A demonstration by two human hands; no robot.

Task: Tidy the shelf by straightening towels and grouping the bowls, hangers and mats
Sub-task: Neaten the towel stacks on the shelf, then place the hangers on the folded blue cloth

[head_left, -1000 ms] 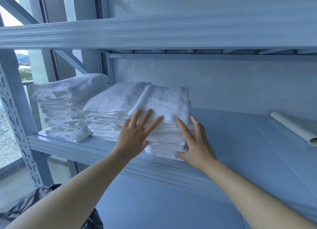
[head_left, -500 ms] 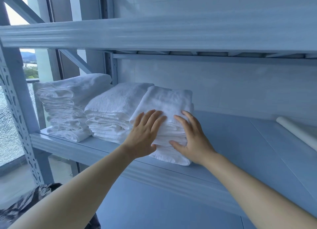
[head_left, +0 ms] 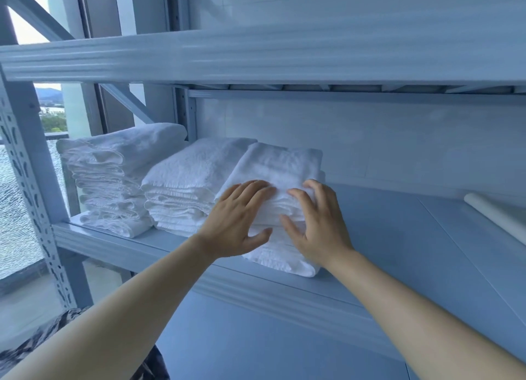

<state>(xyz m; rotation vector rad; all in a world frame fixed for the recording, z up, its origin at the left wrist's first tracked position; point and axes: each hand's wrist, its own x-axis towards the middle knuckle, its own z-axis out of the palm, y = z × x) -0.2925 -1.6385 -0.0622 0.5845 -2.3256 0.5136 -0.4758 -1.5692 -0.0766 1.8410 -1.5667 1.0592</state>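
Noted at the left end of the blue metal shelf (head_left: 384,237): three piles of folded white towels, side by side. Left stack (head_left: 113,166) nearest the window (head_left: 17,209), folds ragged and uneven at the front. Middle stack (head_left: 187,180) just beside it, touching the right stack (head_left: 281,163). Right stack set at an angle to its neighbour, lower folds jutting toward the shelf's front lip.

Both hands on the front face of the right stack. Left hand (head_left: 237,220) open, fingers straight and close together, laid flat against the upper folds, thumb spread out below. Right hand (head_left: 316,223) likewise open, fingers slightly bent, tips pressed onto the top front edge near the stack's right corner, thumb against the folds lower down. No towel gripped or pinched by either. Hands near each other, not touching.

Rolled mat (head_left: 495,217), pale, lying at the far right of the same shelf, well apart from the towels, partly cut off by the frame edge.

Upper shelf (head_left: 256,55) overhead. Perforated upright post (head_left: 25,163) at left. Dark patterned cloth (head_left: 42,340) at lower left, nature not determinable.
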